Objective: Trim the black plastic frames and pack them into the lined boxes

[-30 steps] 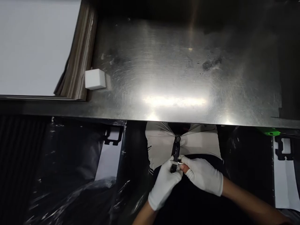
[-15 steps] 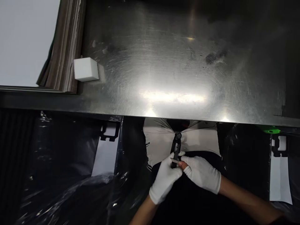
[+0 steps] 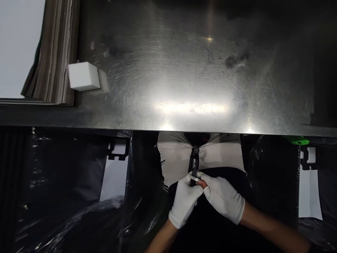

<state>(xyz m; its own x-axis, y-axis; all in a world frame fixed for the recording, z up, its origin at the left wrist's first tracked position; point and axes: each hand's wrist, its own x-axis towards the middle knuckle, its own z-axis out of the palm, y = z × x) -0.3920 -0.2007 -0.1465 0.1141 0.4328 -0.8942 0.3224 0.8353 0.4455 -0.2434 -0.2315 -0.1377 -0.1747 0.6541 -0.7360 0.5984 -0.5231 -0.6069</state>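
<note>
My left hand (image 3: 185, 201), in a white glove, is closed around the lower end of a narrow black tool (image 3: 194, 163) with a slot along it and a round upper end. A small shiny metal piece shows at its lower end, between my hands. My right hand (image 3: 223, 198), also gloved but with a bare thumb tip, is closed against that end from the other side. Both hands are below the table's near edge, in front of pale cloth (image 3: 175, 158) with dark cloth below. The tool's exact kind is unclear, and my fingers hide its lower part.
A scratched metal table (image 3: 171, 63) spans the upper view. On its left lie a stack of brown-edged sheets (image 3: 56, 52) and a white block (image 3: 83, 76). Below the edge hang black plastic (image 3: 60, 182), white cards (image 3: 113, 179) with black holders, and a green item (image 3: 299, 141).
The view has shifted so that the table things sit farther left. My hands have drawn slightly closer together around the black tool's lower end, and the tool stands more upright.
</note>
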